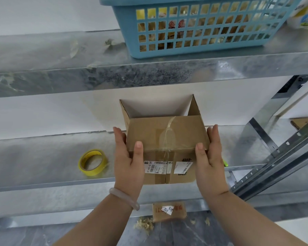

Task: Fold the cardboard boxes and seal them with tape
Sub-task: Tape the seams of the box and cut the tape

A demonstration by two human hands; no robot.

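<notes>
A brown cardboard box [165, 135] with old clear tape and shipping labels stands on the middle metal shelf [43, 157], its far end open with two side flaps standing up. My left hand [127, 160] grips its left side, thumb on the top panel. On the right side my right hand [209, 157] holds it the same way, thumb on the top edge. A yellow roll of tape [92, 162] lies on the shelf to the left of the box, apart from it.
A blue plastic basket [194, 27] full of items sits on the upper shelf, with a white bottle [304, 15] to its right. A small taped parcel [169, 211] lies on the floor below. Perforated metal rails [274, 160] run diagonally at the right.
</notes>
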